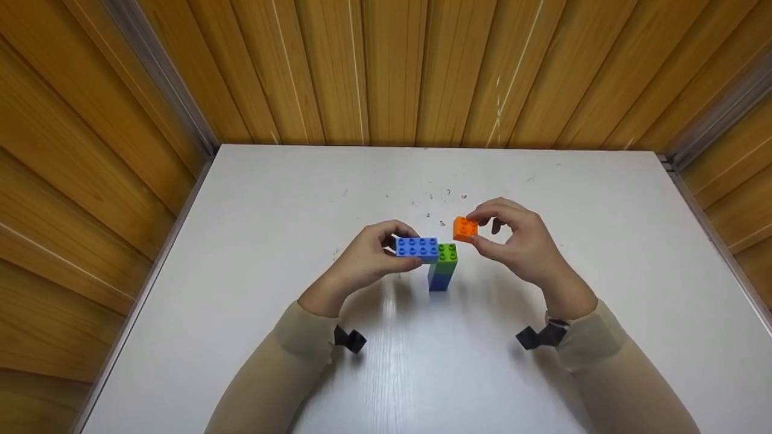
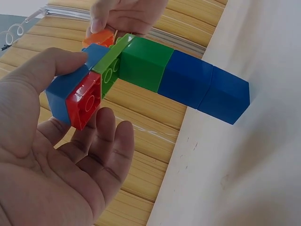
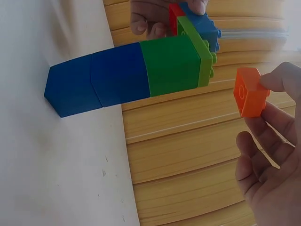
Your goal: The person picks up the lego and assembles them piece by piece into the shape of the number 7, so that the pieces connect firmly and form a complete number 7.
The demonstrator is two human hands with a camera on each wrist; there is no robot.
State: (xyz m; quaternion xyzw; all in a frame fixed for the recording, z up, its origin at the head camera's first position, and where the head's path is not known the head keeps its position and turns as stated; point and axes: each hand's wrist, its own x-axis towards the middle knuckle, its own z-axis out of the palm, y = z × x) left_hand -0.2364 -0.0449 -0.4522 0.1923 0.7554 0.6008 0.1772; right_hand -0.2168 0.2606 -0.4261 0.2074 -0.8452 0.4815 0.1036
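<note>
A narrow tower stands upright on the table, with two dark blue blocks [image 3: 120, 75] below a green block [image 2: 146, 63]. Across its top lies a thin light green plate [image 3: 203, 61] that juts out to the left. My left hand [image 1: 371, 256] pinches a lighter blue brick [image 1: 416, 247] with studs, which sits on the jutting part of the plate. Under that brick's outer end is a red brick [image 2: 85, 101]. To the right of the tower top and apart from it, my right hand [image 1: 518, 241] holds a small orange brick [image 1: 465, 229] between thumb and fingers, studs up.
The white table [image 1: 241, 241] bears small dark marks behind the tower. Wood-panelled walls [image 1: 392, 72] rise at the back and sides. A small black device [image 1: 350, 339] hangs at the left wrist, and a similar black device [image 1: 540, 336] at the right.
</note>
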